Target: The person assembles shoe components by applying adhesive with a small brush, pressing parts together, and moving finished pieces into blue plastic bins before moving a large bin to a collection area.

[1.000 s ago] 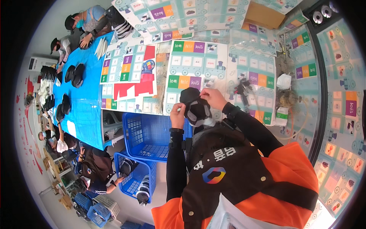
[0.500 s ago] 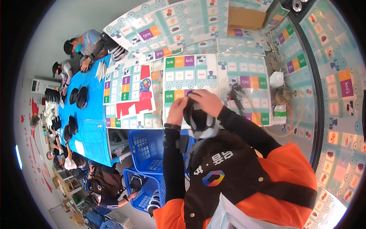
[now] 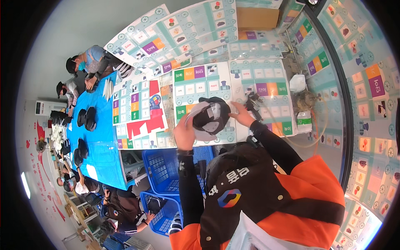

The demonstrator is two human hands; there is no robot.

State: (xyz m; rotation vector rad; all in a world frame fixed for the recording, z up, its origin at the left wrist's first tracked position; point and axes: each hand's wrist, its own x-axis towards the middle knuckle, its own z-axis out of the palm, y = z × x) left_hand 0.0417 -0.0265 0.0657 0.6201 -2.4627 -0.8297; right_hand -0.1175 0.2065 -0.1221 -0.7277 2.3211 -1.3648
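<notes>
A black cap (image 3: 211, 113) with its grey-and-white inside turned up is between my hands, over the printed sheets on the workbench. My left hand (image 3: 184, 132) is closed on the cap's left edge, with its light grey part (image 3: 204, 135) lying nearest to me. At the right edge, the fingers of my right hand (image 3: 242, 115) pinch the rim, thumb and forefinger a little apart. Just right of that hand lies a black tool with a hose (image 3: 254, 102).
Blue baskets (image 3: 164, 166) stand below the bench's front edge, some with caps in them. Several dark caps (image 3: 89, 118) lie on the blue-covered table (image 3: 100, 160) to the left, where other people work. A cardboard box (image 3: 258, 18) sits at the back.
The cap has been turned so its inside now shows. My hands have moved from close together at its top to its opposite sides.
</notes>
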